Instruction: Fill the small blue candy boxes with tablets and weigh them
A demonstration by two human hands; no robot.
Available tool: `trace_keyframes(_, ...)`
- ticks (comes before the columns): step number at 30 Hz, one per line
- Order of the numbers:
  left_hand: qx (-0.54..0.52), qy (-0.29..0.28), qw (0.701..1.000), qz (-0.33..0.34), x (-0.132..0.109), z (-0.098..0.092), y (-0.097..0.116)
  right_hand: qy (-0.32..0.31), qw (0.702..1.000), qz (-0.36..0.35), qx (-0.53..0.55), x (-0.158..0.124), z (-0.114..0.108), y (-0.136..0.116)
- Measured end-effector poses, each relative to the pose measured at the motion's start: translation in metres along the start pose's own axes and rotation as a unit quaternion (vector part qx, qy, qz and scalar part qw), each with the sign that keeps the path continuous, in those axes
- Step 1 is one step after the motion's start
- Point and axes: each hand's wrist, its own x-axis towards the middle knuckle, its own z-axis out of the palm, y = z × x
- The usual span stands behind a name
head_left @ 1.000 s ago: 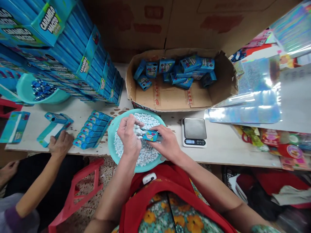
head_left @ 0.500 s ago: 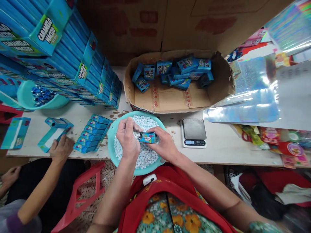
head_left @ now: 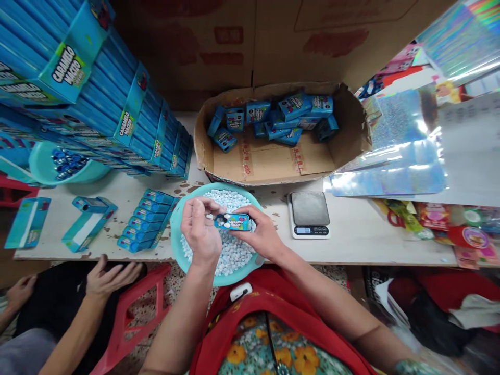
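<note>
My right hand (head_left: 260,232) grips a small blue candy tin (head_left: 241,222) printed with "Caramelo Macizo", held over a bowl. The tin's left end is open and shows a hollow with white pieces in it. Beside that opening, my left hand (head_left: 201,232) is curled with a few small white candies (head_left: 210,216) at its fingertips; its palm is partly hidden. Under both hands sits a turquoise bowl (head_left: 176,237) filled with white candies (head_left: 236,260).
A cut-down cardboard box (head_left: 269,166) with several blue tins stands behind the bowl. To the right lies a digital scale (head_left: 310,211). Blue display boxes (head_left: 117,104) are stacked at left. A co-worker's hand (head_left: 111,276) is at the lower left, near a red stool (head_left: 128,317).
My left hand has drawn slightly left from the tin, and more of the tin's open end shows. The co-worker's hand has come off the blue carton on the table toward their lap.
</note>
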Motion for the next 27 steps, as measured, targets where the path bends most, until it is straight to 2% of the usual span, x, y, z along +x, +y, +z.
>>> trace_keyframes(3,0.113,-0.04,0.993,0.019,-0.005,0.004,-0.008,-0.001,1.0,-0.001,-0.013,-0.001,-0.004,-0.001)
trace_keyframes(6,0.286,-0.096,0.95,0.084,-0.009,0.008,-0.019,0.006,0.999,-0.012,-0.044,-0.003,-0.016,-0.005)
trace_keyframes(8,0.333,-0.116,0.929,0.114,-0.007,0.01,-0.025,0.008,0.999,-0.007,-0.049,-0.004,-0.028,-0.005)
trace_keyframes(10,0.325,-0.102,0.935,0.101,-0.001,0.007,-0.033,0.009,0.999,0.014,-0.035,-0.006,-0.041,-0.002)
trace_keyframes(12,0.314,-0.083,0.944,0.054,0.007,-0.003,-0.042,0.014,0.999,0.047,-0.001,-0.01,-0.054,0.005)
trace_keyframes(13,0.325,-0.092,0.941,0.022,0.01,-0.011,-0.048,0.02,0.998,0.062,0.022,-0.012,-0.06,0.008)
trace_keyframes(15,0.39,-0.153,0.908,-0.026,0.016,-0.031,-0.06,0.029,0.994,0.077,0.073,-0.016,-0.073,0.016)
trace_keyframes(17,0.483,-0.206,0.851,-0.024,0.018,-0.049,-0.071,0.04,0.991,0.069,0.106,-0.019,-0.087,0.024)
trace_keyframes(19,0.548,-0.2,0.812,0.015,0.018,-0.058,-0.077,0.06,0.991,0.052,0.109,-0.021,-0.101,0.033)
trace_keyframes(20,0.561,-0.177,0.808,0.037,0.018,-0.056,-0.077,0.072,0.991,0.049,0.101,-0.022,-0.107,0.037)
trace_keyframes(22,0.546,-0.132,0.823,0.078,0.016,-0.039,-0.072,0.096,0.99,0.053,0.085,-0.022,-0.119,0.046)
trace_keyframes(24,0.495,-0.129,0.849,0.131,0.013,-0.005,-0.064,0.114,0.988,0.061,0.08,-0.02,-0.129,0.054)
trace_keyframes(26,0.444,-0.183,0.855,0.195,0.006,0.038,-0.061,0.128,0.987,0.064,0.079,-0.018,-0.138,0.06)
trace_keyframes(27,0.427,-0.231,0.844,0.228,0.001,0.06,-0.061,0.134,0.986,0.064,0.077,-0.016,-0.142,0.063)
